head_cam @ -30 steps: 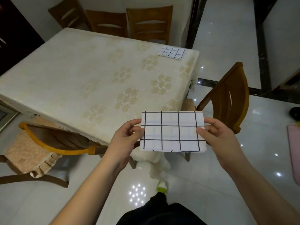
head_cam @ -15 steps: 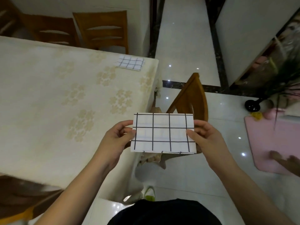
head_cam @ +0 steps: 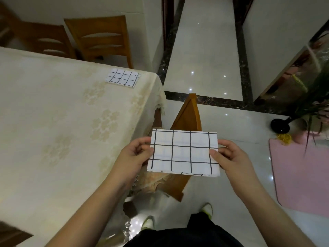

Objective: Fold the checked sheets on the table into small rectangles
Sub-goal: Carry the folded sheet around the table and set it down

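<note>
Both hands pinch one folded checked sheet (head_cam: pixel 183 152) by its short edges: the left hand (head_cam: pixel 132 155) has its thumb on the left edge, the right hand (head_cam: pixel 229 157) its thumb on the right edge, fingers curled behind. It is held flat in the air, off the table (head_cam: pixel 53 122), above a wooden chair (head_cam: pixel 188 114). A second folded checked sheet (head_cam: pixel 123 77) lies near the table's far corner. Both forearms reach forward from below.

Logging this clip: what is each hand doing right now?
Left hand: pinches the left edge of the folded white black-checked sheet.
Right hand: pinches its right edge.
</note>
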